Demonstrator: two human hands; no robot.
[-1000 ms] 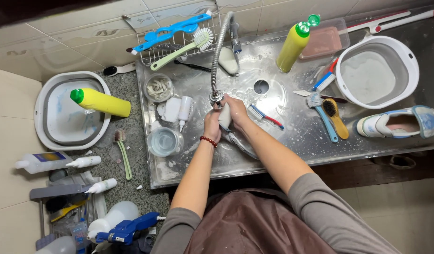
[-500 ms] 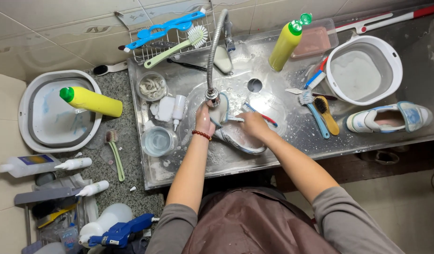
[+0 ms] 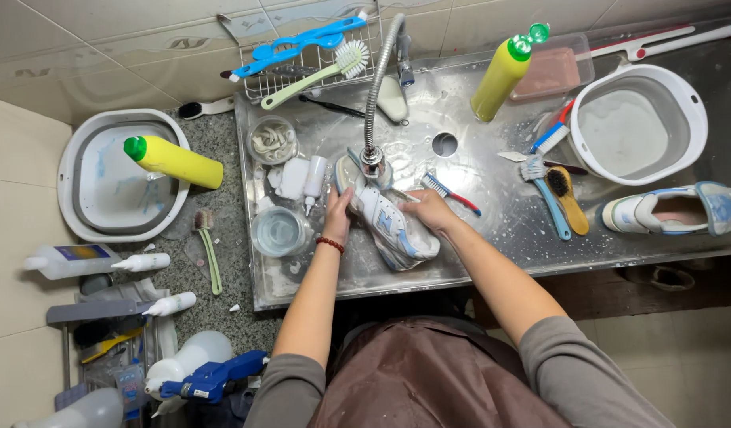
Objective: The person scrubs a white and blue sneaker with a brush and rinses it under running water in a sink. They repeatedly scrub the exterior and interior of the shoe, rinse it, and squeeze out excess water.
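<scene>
your left hand (image 3: 338, 212) was wrapped around the near side of the white and blue shoe (image 3: 389, 226), and your right hand (image 3: 429, 210) was closed on its far side, so both hands had hold of it. the shoe lay tilted in the steel sink (image 3: 492, 238), its toe right under the flexible tap (image 3: 373, 103).

the white tub (image 3: 682, 103) at the right held cloudy, soapy water. the grey-rimmed basin (image 3: 76, 190) at the left held only a thin wet film, with a yellow bottle (image 3: 173, 162) lying across its rim. a small round glass bowl (image 3: 278, 231) just beside your left wrist held clear water, and a second small bowl (image 3: 272, 140) behind it held something pale and tangled. a wire basket (image 3: 258, 79) at the back carried a blue brush and a green-handled brush (image 3: 318, 70).

a red and blue toothbrush (image 3: 451, 192) lay just beyond your right hand. two scrubbing brushes (image 3: 559, 198) lay between the sink drain and a second shoe (image 3: 674, 209) at the right edge. an upright yellow bottle (image 3: 501, 75) stood near the tap.
</scene>
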